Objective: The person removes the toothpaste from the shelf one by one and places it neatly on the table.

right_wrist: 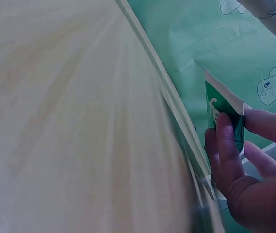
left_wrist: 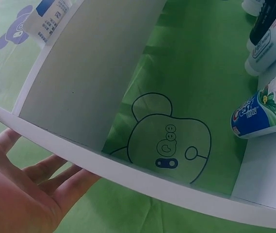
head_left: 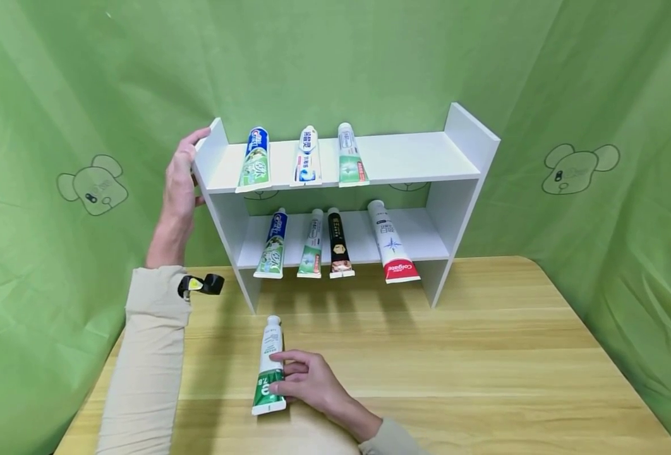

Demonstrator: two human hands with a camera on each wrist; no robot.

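A green-and-white toothpaste tube [head_left: 269,363] lies on the wooden table [head_left: 483,354], cap pointing toward the shelf. My right hand [head_left: 291,374] pinches its flat crimped end, and the right wrist view shows thumb and fingers [right_wrist: 225,145] curled on the tube [right_wrist: 219,108]. My left hand [head_left: 183,167] rests flat with straight fingers against the outer left side panel of a white two-tier shelf [head_left: 460,151]. In the left wrist view the straight fingers [left_wrist: 40,177] lie behind that panel's edge [left_wrist: 128,174].
The top shelf carries three toothpaste tubes [head_left: 304,155] and the lower shelf several [head_left: 338,243], one red-ended [head_left: 392,243]. A blue-and-green tube [left_wrist: 266,111] shows near the left wrist. Green cloth with bear drawings [head_left: 580,167] surrounds the table.
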